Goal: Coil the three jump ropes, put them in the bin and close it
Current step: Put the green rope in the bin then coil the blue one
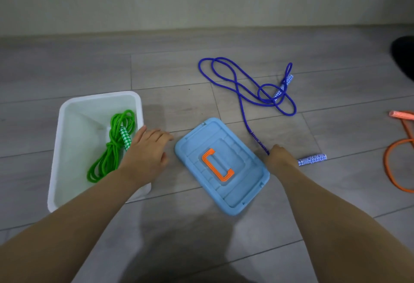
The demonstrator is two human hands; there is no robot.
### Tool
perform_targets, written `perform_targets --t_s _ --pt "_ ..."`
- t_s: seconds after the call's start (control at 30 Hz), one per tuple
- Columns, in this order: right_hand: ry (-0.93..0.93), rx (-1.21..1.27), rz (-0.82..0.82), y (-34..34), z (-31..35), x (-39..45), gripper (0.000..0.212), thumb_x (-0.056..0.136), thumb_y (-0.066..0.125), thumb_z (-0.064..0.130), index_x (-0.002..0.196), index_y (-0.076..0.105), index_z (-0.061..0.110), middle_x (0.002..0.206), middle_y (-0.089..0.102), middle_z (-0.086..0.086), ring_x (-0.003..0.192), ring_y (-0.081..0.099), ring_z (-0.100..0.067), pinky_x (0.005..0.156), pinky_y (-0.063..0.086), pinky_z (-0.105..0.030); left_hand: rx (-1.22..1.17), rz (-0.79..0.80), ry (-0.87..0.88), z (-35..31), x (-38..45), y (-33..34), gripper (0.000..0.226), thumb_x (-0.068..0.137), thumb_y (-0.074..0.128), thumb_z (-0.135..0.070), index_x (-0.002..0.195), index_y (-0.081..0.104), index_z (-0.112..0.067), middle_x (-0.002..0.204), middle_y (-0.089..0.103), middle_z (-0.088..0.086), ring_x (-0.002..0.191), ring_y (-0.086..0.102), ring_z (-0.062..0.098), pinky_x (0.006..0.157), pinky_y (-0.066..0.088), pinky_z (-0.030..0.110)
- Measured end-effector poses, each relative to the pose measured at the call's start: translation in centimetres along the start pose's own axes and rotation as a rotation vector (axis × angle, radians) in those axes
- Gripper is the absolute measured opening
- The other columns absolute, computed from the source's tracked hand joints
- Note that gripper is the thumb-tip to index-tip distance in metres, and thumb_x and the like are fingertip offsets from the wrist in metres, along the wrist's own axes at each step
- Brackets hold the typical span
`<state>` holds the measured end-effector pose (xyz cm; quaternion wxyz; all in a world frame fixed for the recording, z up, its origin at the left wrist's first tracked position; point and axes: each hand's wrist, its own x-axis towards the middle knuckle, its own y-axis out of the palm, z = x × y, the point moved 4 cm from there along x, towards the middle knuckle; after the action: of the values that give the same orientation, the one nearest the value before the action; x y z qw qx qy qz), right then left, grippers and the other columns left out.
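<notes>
Head view, the only one: you're sitting one rope down, two to go. The green rope (112, 146) is lying coiled and knotted inside the white bin (56, 148), its checkered handle against the right wall. Your left hand (145, 152) is hovering over the bin's right rim with fingers relaxed and spread, holding nothing. Your right hand (277, 159) is curling around the blue rope (244, 90) where cord meets handle; the patterned handle (312, 159) is sticking out to the right of your fist, on the floor (201, 249). So I'm reading this as the start of coiling rope two. The rest of the blue cord is sprawling in loose crossed loops toward the wall, far handle lying among them, so the next move is probably calling for a steady gather into even loops without snagging those crossings. Cord looks braided, limp, matte. The orange rope (394, 166) is lying well apart at the right edge, partly out of frame. The blue lid (224, 193) is lying flat between your hands, rigid ribbed plastic, its orange handle (216, 164) folded down. The bin is smooth, rectangular, and standing uncovered.
</notes>
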<state>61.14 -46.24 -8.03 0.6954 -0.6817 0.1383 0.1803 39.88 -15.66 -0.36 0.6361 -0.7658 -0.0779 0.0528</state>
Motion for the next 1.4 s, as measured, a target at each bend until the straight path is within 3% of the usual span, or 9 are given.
perform_targets --t_s 0.37,0.47,0.63,0.77,0.9,1.07,1.17,1.23,1.4 --pt "-0.187 0.654 -0.352 -11.4 5.8 -8.9 0.018 0.09 0.052 0.021 0.097 0.056 0.005 0.096 0.065 -0.017 0.092 0.059 -0.033 0.077 0.042 -0.034 -0.095 -0.066 -0.053 -2.3 -4.0 -7.9 0.054 0.073 0.036 -0.032 0.117 0.062 -0.016 0.113 0.063 0.007 0.111 0.056 0.03 0.098 0.037 0.039" --pt "-0.269 0.958 -0.29 -14.3 7.7 -13.2 0.011 0.086 0.052 0.017 0.088 0.058 0.007 0.085 0.067 -0.009 0.079 0.058 -0.025 0.077 0.05 -0.036 -0.226 -0.063 -0.111 -4.3 -5.6 -11.0 0.04 0.084 0.054 -0.017 0.124 0.056 -0.016 0.124 0.06 0.006 0.12 0.05 0.026 0.1 0.034 0.033" --pt "-0.421 1.397 -0.068 -18.9 9.5 -22.5 0.025 0.092 0.046 0.003 0.068 0.052 0.006 0.067 0.053 -0.009 0.063 0.057 -0.02 0.07 0.06 -0.036 -0.452 -0.084 -0.146 -8.5 -8.3 -17.2 0.04 0.09 0.054 -0.013 0.13 0.052 -0.012 0.135 0.055 0.005 0.123 0.05 0.022 0.1 0.033 0.026" --pt "-0.577 1.375 0.023 -23.0 10.0 -30.0 0.019 0.092 0.048 0.004 0.074 0.051 0.004 0.07 0.048 -0.012 0.071 0.054 -0.026 0.055 0.059 -0.028 -0.645 -0.114 -0.125 -12.6 -9.8 -22.2 0.044 0.093 0.053 -0.024 0.136 0.047 -0.017 0.14 0.05 -0.003 0.131 0.043 0.012 0.107 0.03 0.025" --pt "-0.645 1.335 0.01 -25.4 10.1 -35.6 0.021 0.09 0.047 0.001 0.07 0.05 0.007 0.064 0.047 -0.009 0.063 0.057 -0.022 0.05 0.056 -0.026 -0.9 -0.122 -0.039 -16.5 -11.1 -25.9 0.03 0.089 0.057 -0.019 0.118 0.054 -0.022 0.12 0.064 -0.001 0.114 0.058 0.013 0.104 0.042 0.036" --pt "-0.649 1.337 -0.093 -26.7 9.6 -39.3 0.019 0.088 0.055 0.009 0.069 0.058 0.012 0.06 0.055 -0.002 0.047 0.049 -0.007 0.051 0.035 -0.023 -1.075 -0.254 -0.064 -19.0 -12.8 -29.1 0.017 0.098 0.04 -0.017 0.106 0.054 -0.013 0.071 0.052 0.0 0.056 0.054 0.011 0.066 0.051 0.036" --pt "-0.591 1.474 -0.05 -25.6 9.4 -39.8 0.008 0.087 0.057 0.013 0.081 0.062 0.012 0.065 0.057 -0.001 0.05 0.048 -0.011 0.05 0.035 -0.023 -1.09 -0.357 -0.113 -19.0 -13.9 -30.0 0.023 0.101 0.037 -0.023 0.096 0.059 -0.016 0.065 0.041 -0.003 0.05 0.041 0.008 0.051 0.045 0.025" --pt "-0.52 1.429 -0.128 -23.9 9.2 -39.0 0.005 0.08 0.056 0.016 0.082 0.061 0.015 0.073 0.058 -0.003 0.064 0.05 -0.022 0.058 0.043 -0.03 -1.043 -0.433 -0.143 -18.1 -14.5 -29.8 0.027 0.1 0.039 -0.028 0.087 0.062 -0.021 0.062 0.04 -0.003 0.053 0.04 0.011 0.049 0.04 0.024" --pt "-0.542 0.954 -0.076 -19.3 8.3 -36.4 0.055 0.081 0.063 0.01 0.132 0.046 0.021 0.109 0.054 -0.004 0.103 0.058 -0.024 0.091 0.048 -0.039 -1.086 -0.333 -0.14 -16.7 -15.1 -27.4 0.027 0.1 0.04 -0.026 0.096 0.067 -0.022 0.058 0.039 -0.003 0.052 0.037 0.011 0.052 0.036 0.026"
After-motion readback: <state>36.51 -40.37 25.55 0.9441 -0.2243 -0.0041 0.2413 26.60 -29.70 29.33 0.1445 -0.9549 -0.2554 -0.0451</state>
